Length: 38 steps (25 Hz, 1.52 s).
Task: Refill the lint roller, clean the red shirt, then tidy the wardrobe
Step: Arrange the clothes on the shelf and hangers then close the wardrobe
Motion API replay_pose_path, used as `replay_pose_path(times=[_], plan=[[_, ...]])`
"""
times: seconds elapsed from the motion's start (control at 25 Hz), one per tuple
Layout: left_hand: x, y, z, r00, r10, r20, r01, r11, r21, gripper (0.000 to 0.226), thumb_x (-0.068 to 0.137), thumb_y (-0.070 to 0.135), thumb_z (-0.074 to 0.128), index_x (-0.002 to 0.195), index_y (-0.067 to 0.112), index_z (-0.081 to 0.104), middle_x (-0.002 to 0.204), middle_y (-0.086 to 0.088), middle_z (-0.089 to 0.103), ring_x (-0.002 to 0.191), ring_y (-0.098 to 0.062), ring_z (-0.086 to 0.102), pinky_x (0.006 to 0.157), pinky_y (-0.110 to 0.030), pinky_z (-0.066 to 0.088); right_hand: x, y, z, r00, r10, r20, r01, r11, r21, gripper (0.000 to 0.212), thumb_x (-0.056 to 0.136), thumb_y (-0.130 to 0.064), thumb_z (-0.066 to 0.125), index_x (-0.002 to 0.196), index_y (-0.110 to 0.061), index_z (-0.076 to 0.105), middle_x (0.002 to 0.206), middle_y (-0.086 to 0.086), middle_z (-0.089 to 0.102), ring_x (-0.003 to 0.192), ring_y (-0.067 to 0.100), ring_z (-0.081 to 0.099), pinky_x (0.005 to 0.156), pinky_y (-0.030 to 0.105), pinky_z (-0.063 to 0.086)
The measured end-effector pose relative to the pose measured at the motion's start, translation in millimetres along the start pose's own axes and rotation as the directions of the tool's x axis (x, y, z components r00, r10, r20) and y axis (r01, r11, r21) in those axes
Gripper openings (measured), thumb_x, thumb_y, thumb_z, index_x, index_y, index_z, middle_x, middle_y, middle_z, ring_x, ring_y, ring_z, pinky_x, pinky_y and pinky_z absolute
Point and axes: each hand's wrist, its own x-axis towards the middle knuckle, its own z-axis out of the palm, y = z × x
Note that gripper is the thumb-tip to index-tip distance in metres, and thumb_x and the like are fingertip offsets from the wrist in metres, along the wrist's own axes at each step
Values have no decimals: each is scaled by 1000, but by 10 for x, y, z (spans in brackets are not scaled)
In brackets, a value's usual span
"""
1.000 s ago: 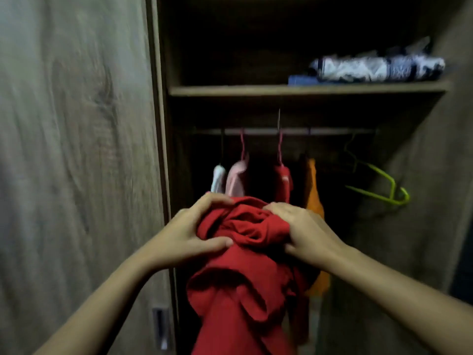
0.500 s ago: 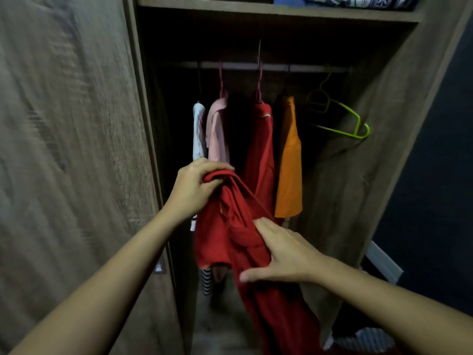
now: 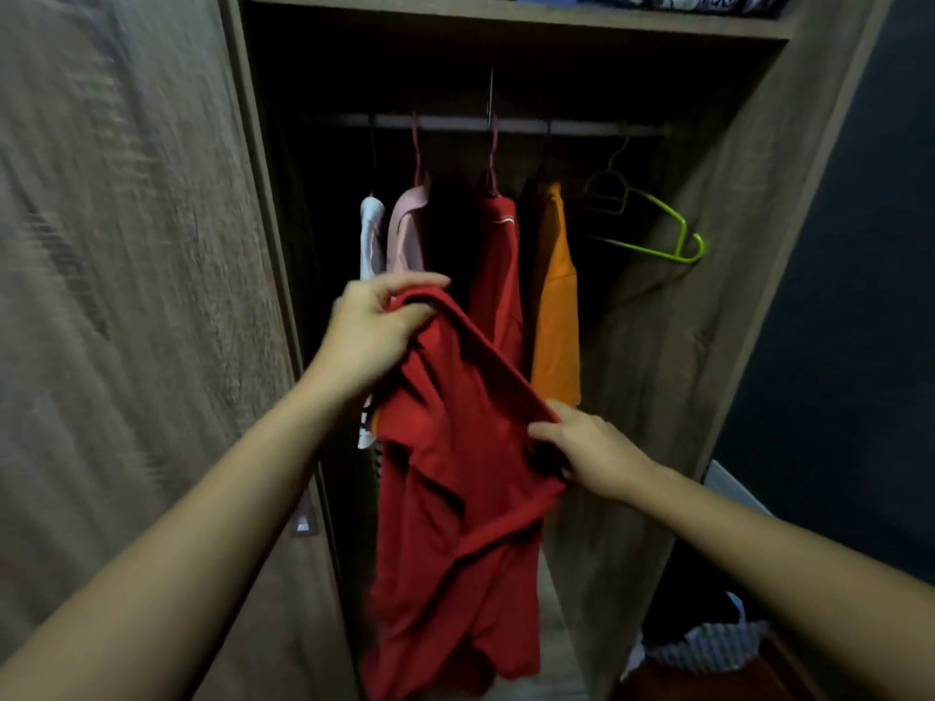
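I hold a red shirt (image 3: 455, 478) up in front of the open wardrobe (image 3: 673, 376). My left hand (image 3: 374, 331) grips its top edge high up, thumb and fingers pinched over the fabric. Lower and to the right, my right hand (image 3: 587, 452) grips the same edge, fingers curled into the cloth. The edge runs taut between the hands, and the rest of the shirt hangs down loosely toward the floor. No lint roller is in view.
On the rail (image 3: 506, 125) hang a white garment (image 3: 372, 235), a pink one (image 3: 407, 230), another red shirt (image 3: 498, 275) and an orange one (image 3: 554, 306). An empty green hanger (image 3: 652, 230) hangs at the right. Folded patterned cloth (image 3: 678, 0) lies on the upper shelf. The wardrobe door (image 3: 126, 296) stands at left.
The bunched shirt has been drawn out. My left hand stays high on its edge while my right hand slid down and to the right along it. The view tilted down.
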Motion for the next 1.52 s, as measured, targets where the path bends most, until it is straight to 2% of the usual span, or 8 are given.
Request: replay_pose_path(times=[0.24, 0.44, 0.52, 0.76, 1.0, 1.24, 1.4, 1.52], plan=[[196, -283, -685, 878, -147, 456, -164, 801, 575, 40, 73, -7, 60, 87, 29, 69, 93, 3, 72, 91, -16, 68, 83, -34, 55, 112, 277, -465, 981, 191, -42, -170, 940, 296, 30, 68, -3, 60, 62, -33, 64, 85, -3, 63, 91, 15, 61, 93, 29, 44], [266, -392, -705, 930, -128, 344, 165, 983, -80, 64, 63, -36, 34, 51, 22, 55, 111, -2, 66, 101, -19, 66, 78, -35, 53, 116, 287, -806, 981, 193, 36, -195, 932, 306, 51, 65, 0, 51, 58, -47, 66, 104, -13, 64, 96, 13, 61, 81, 31, 51], [298, -524, -543, 935, -62, 348, 78, 996, -32, 68, 63, -35, 32, 43, 23, 60, 118, -9, 62, 101, -16, 66, 82, -20, 52, 109, 327, -917, 981, 191, 44, -193, 910, 368, 50, 68, 6, 55, 70, -42, 69, 96, -4, 69, 87, 21, 65, 77, 33, 53], [509, -803, 226, 841, -46, 539, -439, 525, 729, 66, 75, -1, 53, 128, 38, 53, 144, 1, 44, 127, -22, 48, 96, -29, 41, -87, 798, -1081, 949, 286, 136, -314, 902, 296, 59, 73, 10, 42, 92, -38, 70, 107, -8, 65, 93, 15, 64, 79, 28, 55], [693, -496, 972, 531, -138, 836, -430, 806, 407, 66, 72, -6, 55, 129, 28, 47, 126, -1, 54, 99, -11, 57, 81, -16, 45, -72, 1397, -1384, 900, 422, 111, -419, 907, -50, 62, 63, -9, 41, 112, -42, 60, 123, -6, 57, 104, 20, 61, 82, 36, 53], [1191, -99, 1940, 753, 243, 611, -395, 910, 125, 18, 81, 15, 69, 96, 23, 64, 86, 13, 63, 73, 12, 58, 74, -9, 43, 174, 1861, -1517, 937, 350, 0, -290, 777, -559, 36, 79, -16, 47, 113, -10, 58, 120, 8, 58, 116, 29, 51, 96, 38, 40], [1646, -7, 2694, 944, 64, 324, -37, 995, -88, 13, 84, 15, 63, 96, 19, 65, 77, 0, 65, 70, -12, 63, 66, -27, 51, 333, 2328, -1441, 970, 239, -41, -194, 663, -723, 52, 70, -34, 34, 102, -8, 65, 106, 10, 66, 107, 28, 57, 116, 40, 15], [2096, -16, 3216, 963, -136, 234, 182, 965, -189, 39, 82, 32, 62, 115, 11, 62, 97, -6, 67, 93, -26, 66, 87, -38, 53, 349, 2534, -1422, 987, 144, -76, -150, 629, -763, 53, 56, -38, 26, 76, -14, 70, 77, 6, 70, 82, 25, 66, 105, 38, 38]])
